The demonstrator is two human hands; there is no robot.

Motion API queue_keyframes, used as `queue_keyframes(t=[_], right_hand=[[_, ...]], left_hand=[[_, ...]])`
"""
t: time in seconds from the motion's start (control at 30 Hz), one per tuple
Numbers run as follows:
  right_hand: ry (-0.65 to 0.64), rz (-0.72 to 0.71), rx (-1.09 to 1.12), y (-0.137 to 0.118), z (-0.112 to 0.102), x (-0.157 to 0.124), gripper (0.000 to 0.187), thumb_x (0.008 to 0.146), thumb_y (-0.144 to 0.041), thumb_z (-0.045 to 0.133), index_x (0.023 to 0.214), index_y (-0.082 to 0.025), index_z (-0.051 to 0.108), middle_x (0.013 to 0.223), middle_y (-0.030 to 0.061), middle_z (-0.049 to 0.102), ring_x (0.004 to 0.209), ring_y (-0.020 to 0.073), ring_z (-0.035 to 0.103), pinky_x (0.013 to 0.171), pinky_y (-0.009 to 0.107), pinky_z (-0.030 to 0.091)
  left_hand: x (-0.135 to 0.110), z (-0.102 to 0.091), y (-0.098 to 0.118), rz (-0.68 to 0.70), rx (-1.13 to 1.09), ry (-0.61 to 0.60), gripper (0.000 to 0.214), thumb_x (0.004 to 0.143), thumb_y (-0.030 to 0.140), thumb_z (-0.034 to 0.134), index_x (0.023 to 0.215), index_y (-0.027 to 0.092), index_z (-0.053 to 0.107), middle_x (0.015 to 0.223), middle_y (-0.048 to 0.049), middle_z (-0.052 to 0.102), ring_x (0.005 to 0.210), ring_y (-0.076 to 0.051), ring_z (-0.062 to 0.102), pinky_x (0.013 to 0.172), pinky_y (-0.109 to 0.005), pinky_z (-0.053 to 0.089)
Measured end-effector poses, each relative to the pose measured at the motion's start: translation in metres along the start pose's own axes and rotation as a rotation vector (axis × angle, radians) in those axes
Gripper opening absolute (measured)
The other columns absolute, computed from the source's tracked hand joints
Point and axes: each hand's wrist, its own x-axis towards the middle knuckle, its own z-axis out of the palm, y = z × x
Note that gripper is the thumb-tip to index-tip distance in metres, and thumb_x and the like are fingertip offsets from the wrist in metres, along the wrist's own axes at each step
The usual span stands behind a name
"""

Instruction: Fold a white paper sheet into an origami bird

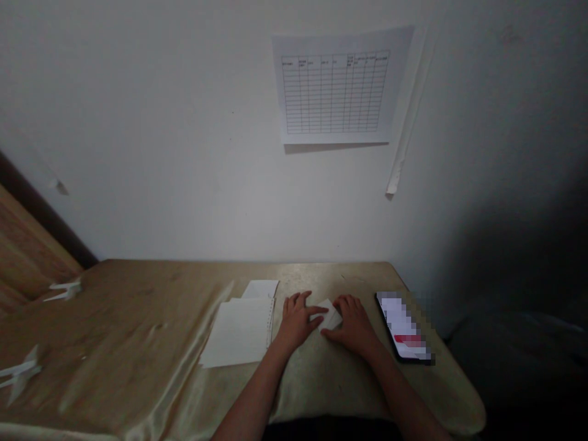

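Observation:
A small piece of folded white paper (329,316) lies on the table between my two hands. My left hand (298,318) pinches its left side with thumb and index finger, the other fingers lifted and bent. At the right edge of the paper, my right hand (353,323) grips with thumb in front and fingertips behind. Just left of my left hand rests a stack of white notebook sheets (239,331) with a perforated right edge. Another white sheet (261,288) sticks out behind the stack.
A phone (403,327) with a lit screen lies on the right of the cloth-covered table (138,331). Two folded paper figures, one (67,288) farther back and one (21,372) nearer, are at the left. On the wall hangs a printed table sheet (337,89).

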Motion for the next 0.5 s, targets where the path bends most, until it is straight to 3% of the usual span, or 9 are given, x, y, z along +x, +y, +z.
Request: queue_keyframes(t=[0.1,0.27,0.5], right_hand=[[0.009,-0.004,0.02,0.004,0.002,0.0,0.05,0.069,-0.049,0.076,0.109,-0.024,0.06,0.118,0.0096,0.058,0.115,0.03,0.05,0.102,0.042,0.038],[0.055,0.019,0.088,0.013,0.006,0.005,0.021,0.09,-0.037,0.055,0.104,-0.024,0.065,0.115,0.0087,0.061,0.113,0.0249,0.053,0.099,0.037,0.041],[0.058,0.015,0.054,0.011,0.005,0.005,0.028,0.08,-0.033,0.067,0.106,-0.024,0.067,0.117,0.0088,0.061,0.113,0.0257,0.053,0.099,0.037,0.042]], left_hand=[[-0.001,-0.002,0.002,0.022,-0.007,0.007,0.028,0.085,0.035,0.072,0.111,0.046,0.073,0.148,-0.0012,0.045,0.138,-0.035,0.033,0.116,-0.061,0.019],[-0.001,-0.004,0.005,0.033,-0.01,0.016,0.026,0.083,0.036,0.074,0.107,0.045,0.074,0.148,-0.0011,0.046,0.138,-0.035,0.033,0.115,-0.062,0.019],[-0.001,-0.003,0.003,0.047,-0.004,0.03,0.027,0.08,0.037,0.077,0.107,0.043,0.075,0.147,-0.0014,0.047,0.137,-0.034,0.034,0.114,-0.062,0.021]])
